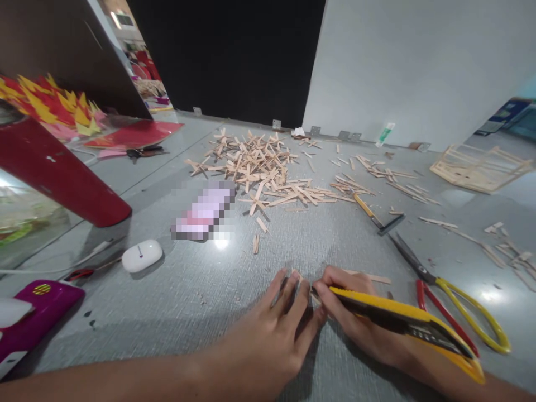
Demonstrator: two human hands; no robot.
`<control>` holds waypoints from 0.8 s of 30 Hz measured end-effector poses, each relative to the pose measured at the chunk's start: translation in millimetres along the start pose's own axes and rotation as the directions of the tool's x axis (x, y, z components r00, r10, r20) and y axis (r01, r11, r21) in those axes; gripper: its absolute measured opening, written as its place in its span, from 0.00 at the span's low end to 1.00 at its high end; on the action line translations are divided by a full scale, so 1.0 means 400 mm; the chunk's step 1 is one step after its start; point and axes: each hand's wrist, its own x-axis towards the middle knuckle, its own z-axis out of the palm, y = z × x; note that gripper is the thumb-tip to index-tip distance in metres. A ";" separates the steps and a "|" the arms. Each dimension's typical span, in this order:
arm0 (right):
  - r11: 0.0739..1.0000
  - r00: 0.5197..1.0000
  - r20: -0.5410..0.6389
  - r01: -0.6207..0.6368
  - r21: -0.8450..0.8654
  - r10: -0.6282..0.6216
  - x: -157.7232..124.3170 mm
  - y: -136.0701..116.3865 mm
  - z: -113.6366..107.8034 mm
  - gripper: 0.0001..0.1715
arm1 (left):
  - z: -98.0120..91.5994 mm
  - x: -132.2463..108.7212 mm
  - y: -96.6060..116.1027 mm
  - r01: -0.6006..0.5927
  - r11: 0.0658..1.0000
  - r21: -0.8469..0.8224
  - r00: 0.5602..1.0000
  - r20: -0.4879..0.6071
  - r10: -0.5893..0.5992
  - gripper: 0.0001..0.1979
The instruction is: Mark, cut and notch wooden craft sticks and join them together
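My left hand (278,326) lies low over the table, its fingertips pressing a small wooden craft stick (298,276) against the surface. Beside it, my right hand (349,312) is wrapped around yellow-and-black wire strippers (389,312). The tool's dark tip meets the stick by my left fingers, though my hands partly hide the contact. Another flat stick (377,278) lies just behind my right hand. To the right rest scissors (425,273) with yellow and red handles.
A heap of craft sticks (255,162) spreads across the back. A blurred phone (205,212), a white mouse (142,255) and a red cylinder (71,173) are on the left. A yellow-handled cutter (368,211) lies right of centre. A stick frame (481,170) stands far right.
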 end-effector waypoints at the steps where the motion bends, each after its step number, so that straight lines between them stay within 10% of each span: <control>1: 1.000 1.000 -0.007 0.016 -0.004 -0.016 -0.001 0.003 0.003 0.19 | 0.002 0.001 0.000 0.004 1.000 -0.001 1.000 0.002 -0.004 0.30; 24: 0.998 0.999 -0.031 -0.014 -0.058 0.012 -0.003 -0.014 -0.013 0.24 | 0.023 -0.005 0.009 0.030 0.999 0.031 0.996 -0.080 -0.028 0.31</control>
